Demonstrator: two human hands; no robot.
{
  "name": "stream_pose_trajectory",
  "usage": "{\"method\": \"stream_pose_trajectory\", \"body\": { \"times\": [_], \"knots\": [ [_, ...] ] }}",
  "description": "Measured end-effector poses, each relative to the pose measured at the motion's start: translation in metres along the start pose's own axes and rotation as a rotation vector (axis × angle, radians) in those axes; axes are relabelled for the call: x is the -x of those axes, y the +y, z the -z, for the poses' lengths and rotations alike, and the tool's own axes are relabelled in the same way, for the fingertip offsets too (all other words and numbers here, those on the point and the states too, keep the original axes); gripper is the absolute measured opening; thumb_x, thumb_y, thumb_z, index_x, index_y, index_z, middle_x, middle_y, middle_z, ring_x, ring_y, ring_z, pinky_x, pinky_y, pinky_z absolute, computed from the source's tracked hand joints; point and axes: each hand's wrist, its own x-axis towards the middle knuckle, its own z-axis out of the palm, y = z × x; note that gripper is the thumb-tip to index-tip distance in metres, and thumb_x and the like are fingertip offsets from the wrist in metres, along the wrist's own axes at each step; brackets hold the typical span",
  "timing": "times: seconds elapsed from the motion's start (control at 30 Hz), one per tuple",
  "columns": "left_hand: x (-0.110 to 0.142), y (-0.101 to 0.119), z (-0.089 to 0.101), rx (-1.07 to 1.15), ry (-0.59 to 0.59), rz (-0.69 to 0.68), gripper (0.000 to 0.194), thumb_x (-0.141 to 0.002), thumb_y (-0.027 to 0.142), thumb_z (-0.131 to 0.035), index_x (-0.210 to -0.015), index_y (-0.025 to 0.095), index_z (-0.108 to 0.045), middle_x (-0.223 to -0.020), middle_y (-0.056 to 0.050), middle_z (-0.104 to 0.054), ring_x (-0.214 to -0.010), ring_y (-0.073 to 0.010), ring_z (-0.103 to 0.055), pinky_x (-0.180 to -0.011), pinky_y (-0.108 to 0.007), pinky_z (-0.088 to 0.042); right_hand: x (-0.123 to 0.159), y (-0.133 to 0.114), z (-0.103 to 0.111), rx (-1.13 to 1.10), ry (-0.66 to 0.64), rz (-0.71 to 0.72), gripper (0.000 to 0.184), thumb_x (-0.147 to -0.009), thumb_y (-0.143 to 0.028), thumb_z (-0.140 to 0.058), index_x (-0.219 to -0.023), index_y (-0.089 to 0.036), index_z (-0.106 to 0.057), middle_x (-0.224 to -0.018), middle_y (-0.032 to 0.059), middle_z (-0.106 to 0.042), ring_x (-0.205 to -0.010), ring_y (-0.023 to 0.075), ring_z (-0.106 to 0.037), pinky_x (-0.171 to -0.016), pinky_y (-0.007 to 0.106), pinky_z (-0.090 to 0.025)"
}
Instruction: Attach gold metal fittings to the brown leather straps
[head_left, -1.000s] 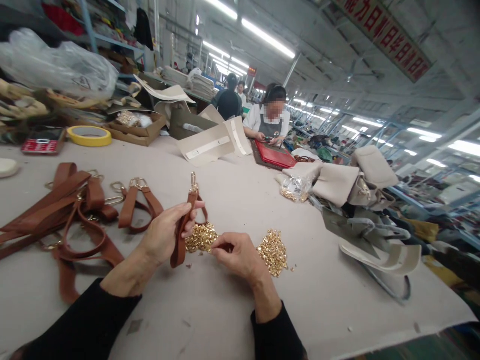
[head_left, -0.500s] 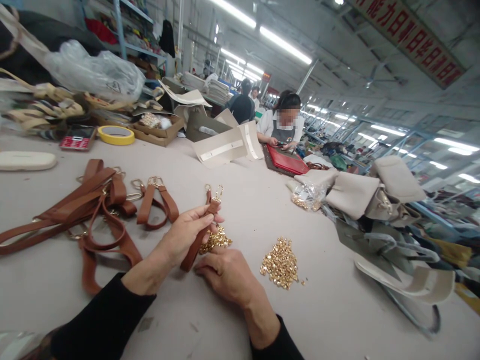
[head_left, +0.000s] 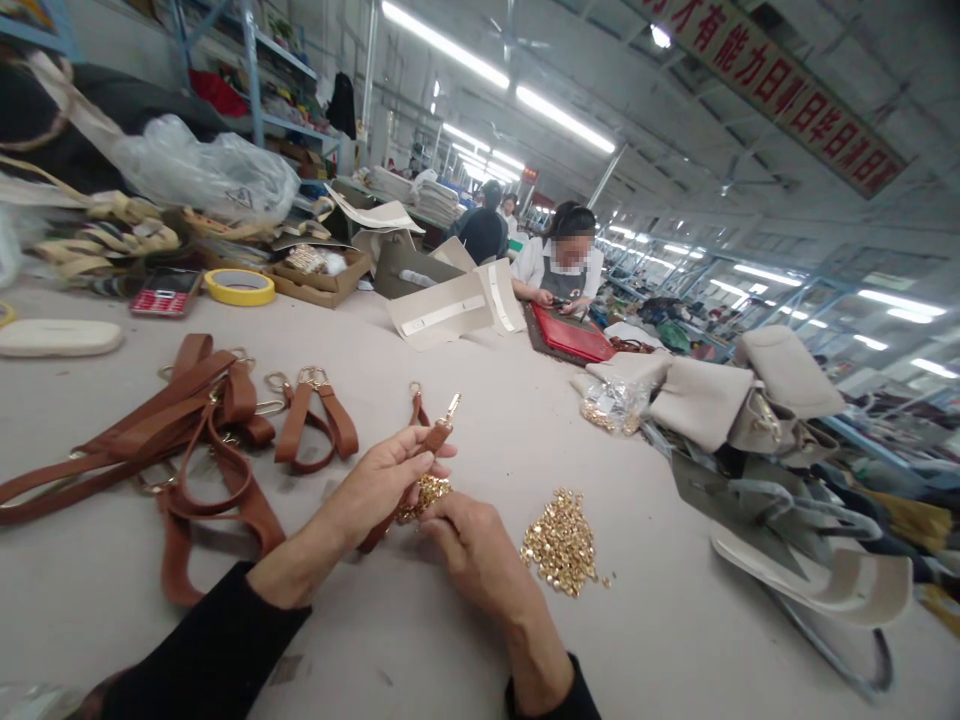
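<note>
My left hand [head_left: 382,480] is closed round a short brown leather strap [head_left: 431,440] with a gold clasp at its upper end, held tilted above the table. My right hand [head_left: 472,545] is curled beside it, fingertips pinched at a small heap of gold studs [head_left: 426,495] under the strap; what they pinch is too small to name. A second, larger heap of gold studs [head_left: 562,545] lies just right of my right hand. More brown straps with gold rings [head_left: 202,420] are spread to the left.
A grey table [head_left: 465,400] carries a yellow tape roll [head_left: 240,287], a red calculator [head_left: 163,297], cardboard boxes, beige bag parts [head_left: 705,400] and a bag of studs [head_left: 611,405] at right. A person in an apron works at a red piece [head_left: 574,335] across the table.
The strap in my left hand has tilted to the right, its clasp now pointing up-right. My right hand has slid up to the small stud heap. The view has shifted slightly.
</note>
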Motion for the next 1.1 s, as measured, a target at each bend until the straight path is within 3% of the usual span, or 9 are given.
{"method": "stream_pose_trajectory", "body": {
  "times": [0.07,0.2,0.37,0.77,0.97,1.1],
  "knots": [
    [0.000,-0.001,0.000,-0.006,-0.014,0.005,0.047,-0.072,0.041,-0.069,-0.112,0.018,-0.059,-0.119,-0.011,-0.065,-0.085,-0.0169,-0.062,-0.057,-0.019,-0.044,0.000,0.003,0.008,-0.150,0.090,-0.067,0.015,-0.091,-0.014,-0.054,-0.080,-0.018,-0.062,-0.074,-0.0021,-0.062,-0.069,0.0123,-0.056,-0.066,0.022,-0.041],
    [0.001,-0.005,-0.002,-0.072,-0.093,0.041,0.046,-0.077,0.040,-0.066,-0.116,0.017,-0.059,-0.105,-0.008,-0.068,-0.058,-0.0090,-0.052,-0.049,-0.018,-0.036,-0.001,0.005,0.016,-0.457,0.309,-0.146,0.016,-0.091,-0.029,-0.062,-0.081,-0.016,-0.064,-0.065,-0.0018,-0.061,-0.059,0.0121,-0.056,-0.061,0.023,-0.045],
    [0.004,-0.010,-0.008,-0.178,-0.263,-0.022,0.037,-0.084,0.038,-0.060,-0.113,0.015,-0.061,-0.077,-0.003,-0.064,-0.058,-0.0102,-0.046,-0.049,-0.018,-0.034,-0.004,0.006,0.015,-0.630,0.343,-0.158,0.022,-0.085,-0.036,-0.070,-0.082,-0.015,-0.066,-0.064,0.0006,-0.064,-0.058,0.0135,-0.059,-0.064,0.026,-0.051],
    [0.008,-0.010,-0.011,-0.290,-0.274,-0.093,0.030,-0.088,0.032,-0.053,-0.112,0.018,-0.064,-0.077,-0.001,-0.061,-0.061,-0.0127,-0.048,-0.049,-0.017,-0.037,-0.006,0.015,0.009,-0.565,0.353,-0.145,0.017,-0.086,-0.032,-0.065,-0.082,-0.016,-0.065,-0.061,-0.0008,-0.061,-0.058,0.0134,-0.057,-0.062,0.026,-0.049],
    [0.008,-0.007,-0.011,-0.361,-0.251,-0.129,0.024,-0.085,0.028,-0.053,-0.103,0.018,-0.066,-0.083,-0.002,-0.068,-0.060,-0.0125,-0.051,-0.049,-0.019,-0.038,-0.006,0.015,0.006,-0.504,0.369,-0.139,0.015,-0.085,-0.030,-0.063,-0.080,-0.016,-0.066,-0.067,-0.0006,-0.061,-0.059,0.0114,-0.053,-0.058,0.022,-0.044],
    [0.008,-0.006,-0.011,-0.378,-0.226,-0.156,0.021,-0.084,0.026,-0.053,-0.097,0.019,-0.069,-0.077,0.000,-0.068,-0.054,-0.0115,-0.049,-0.048,-0.019,-0.036,-0.006,0.015,0.005,-0.487,0.378,-0.137,0.015,-0.086,-0.030,-0.062,-0.080,-0.016,-0.065,-0.067,-0.0005,-0.061,-0.060,0.0120,-0.053,-0.059,0.023,-0.044]
  ]
}}
